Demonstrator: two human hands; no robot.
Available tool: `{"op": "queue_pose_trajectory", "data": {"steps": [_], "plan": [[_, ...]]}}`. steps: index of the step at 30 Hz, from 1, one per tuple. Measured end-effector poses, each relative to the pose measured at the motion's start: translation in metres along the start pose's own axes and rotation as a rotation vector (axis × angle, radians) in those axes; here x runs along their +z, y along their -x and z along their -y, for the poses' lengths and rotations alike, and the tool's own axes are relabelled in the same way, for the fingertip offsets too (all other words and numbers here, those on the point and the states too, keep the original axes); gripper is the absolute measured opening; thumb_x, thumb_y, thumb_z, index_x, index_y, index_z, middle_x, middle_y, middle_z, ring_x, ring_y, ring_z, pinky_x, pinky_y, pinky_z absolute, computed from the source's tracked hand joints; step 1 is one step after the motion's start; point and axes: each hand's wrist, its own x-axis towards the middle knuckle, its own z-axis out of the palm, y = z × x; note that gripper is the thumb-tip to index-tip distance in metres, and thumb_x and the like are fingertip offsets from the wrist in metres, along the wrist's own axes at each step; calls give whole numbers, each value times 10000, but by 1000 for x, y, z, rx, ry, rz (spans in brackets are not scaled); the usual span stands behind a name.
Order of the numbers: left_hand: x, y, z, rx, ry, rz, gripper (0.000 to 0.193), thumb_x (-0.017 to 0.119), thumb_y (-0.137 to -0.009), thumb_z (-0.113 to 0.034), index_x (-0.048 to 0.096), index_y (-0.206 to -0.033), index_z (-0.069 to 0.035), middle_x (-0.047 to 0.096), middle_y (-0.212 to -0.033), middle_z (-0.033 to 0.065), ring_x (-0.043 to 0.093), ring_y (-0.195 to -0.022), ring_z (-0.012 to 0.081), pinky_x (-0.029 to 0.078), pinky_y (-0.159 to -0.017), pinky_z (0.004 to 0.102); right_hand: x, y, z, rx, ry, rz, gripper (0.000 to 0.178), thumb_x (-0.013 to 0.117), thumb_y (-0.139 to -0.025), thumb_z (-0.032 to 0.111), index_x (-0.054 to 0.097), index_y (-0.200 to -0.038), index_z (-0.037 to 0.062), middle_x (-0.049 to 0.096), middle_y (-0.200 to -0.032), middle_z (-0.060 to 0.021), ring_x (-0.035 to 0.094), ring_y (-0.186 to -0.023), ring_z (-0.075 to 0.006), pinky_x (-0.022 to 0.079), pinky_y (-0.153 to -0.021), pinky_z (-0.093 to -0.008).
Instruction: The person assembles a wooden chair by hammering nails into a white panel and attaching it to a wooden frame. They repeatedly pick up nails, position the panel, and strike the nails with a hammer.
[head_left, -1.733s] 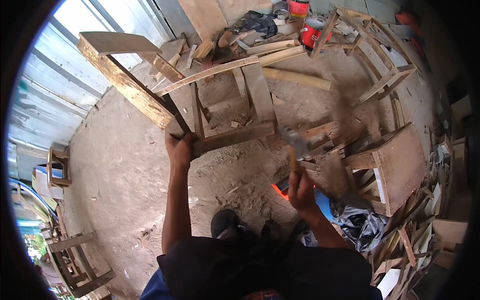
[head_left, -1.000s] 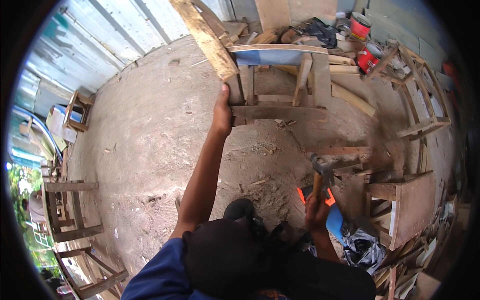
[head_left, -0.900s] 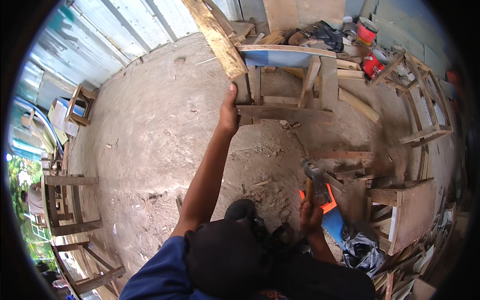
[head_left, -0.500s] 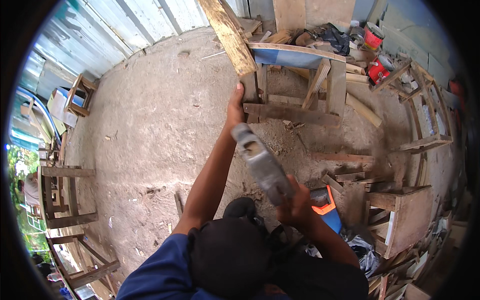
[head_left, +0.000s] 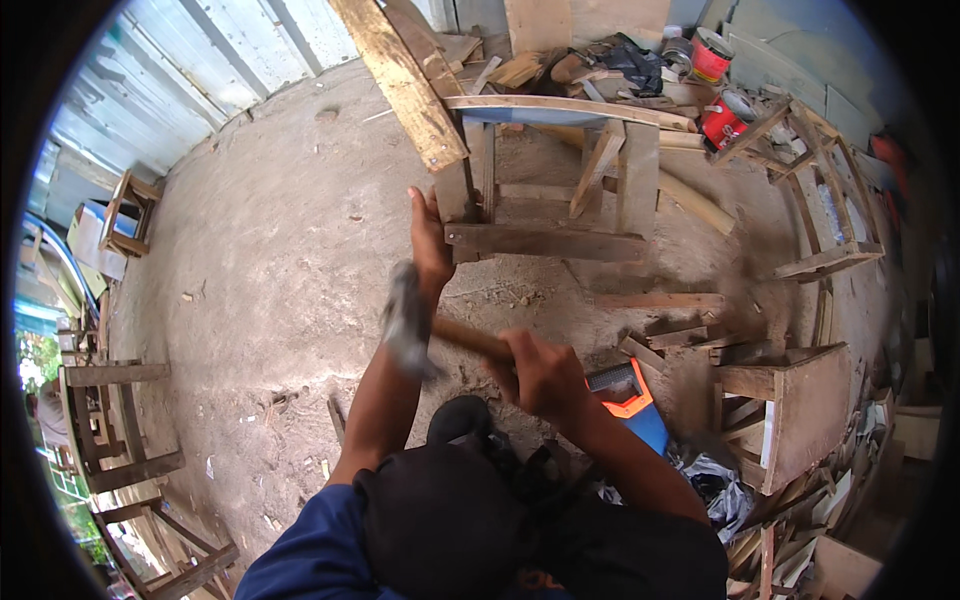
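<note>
My left hand (head_left: pixel 431 245) is at the near left corner of a wooden stool frame (head_left: pixel 545 242), against its upright post, with fingertips pointing up along the wood. A worn, yellowish plank (head_left: pixel 400 90) slants across the frame's far left corner. My right hand (head_left: pixel 545 378) is wrapped round the wooden handle (head_left: pixel 470 338) of a hammer. The hammer's metal head (head_left: pixel 405 320), smeared by motion, appears in front of my left forearm, below the left wrist. Part of my left palm is hidden by the post.
A handsaw (head_left: pixel 632 400) with an orange and black handle lies right of my right hand. Beyond it stands a wooden box (head_left: pixel 810 420) among scraps. Red cans (head_left: pixel 725 118) and a black plastic bag (head_left: pixel 637 62) sit at the far right. Wooden frames (head_left: pixel 120 375) stand at left.
The hammer has swung left and turned, its head passing from the middle to in front of my left forearm. My left hand stays at the frame; the whole view has shifted slightly.
</note>
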Motion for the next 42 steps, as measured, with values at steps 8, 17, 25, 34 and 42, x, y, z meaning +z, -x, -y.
{"op": "queue_pose_trajectory", "data": {"steps": [8, 17, 25, 34, 42], "plan": [[4, -3, -5, -5, -40, -1, 780, 236, -995, -715, 496, -1311, -52, 669, -1049, 155, 660, -905, 295, 537, -852, 440, 16, 87, -50, 309, -107, 108, 404, 633, -951, 413, 568, -1002, 18, 647, -701, -197, 673, -655, -410, 514, -554, -481], [3, 8, -5, 1, -184, 10, 787, 317, -981, -718, 551, -1227, -8, 652, -993, 144, 664, -872, 273, 560, -803, 415, 9, 172, -53, 845, -281, 217, 424, 578, -978, 429, 628, -1004, 9, 663, -734, -200, 692, -746, -374, 504, -675, -453], [-1, 7, -2, 21, -135, 12, 730, 333, -993, -689, 559, -1211, -30, 659, -1002, 138, 667, -868, 278, 569, -794, 430, -19, 94, -54, 777, -467, -169, 432, 403, -1081, 355, 587, -883, 17, 520, -605, -89, 537, -556, -238, 435, -574, -396], [24, -5, 1, 69, -120, -33, 688, 352, -1013, -656, 563, -1226, -37, 665, -1007, 119, 654, -876, 251, 533, -846, 395, 39, 168, -58, 1001, -459, -67, 494, 441, -1053, 452, 615, -895, 17, 621, -680, -115, 642, -666, -243, 493, -653, -385], [8, 5, 9, 67, -215, 31, 709, 427, -971, -684, 555, -1217, -32, 654, -1020, 135, 664, -915, 265, 556, -814, 405, 35, 167, -58, 921, -310, -145, 368, 555, -1006, 383, 602, -996, 19, 652, -732, -171, 686, -773, -367, 510, -702, -448]]}}
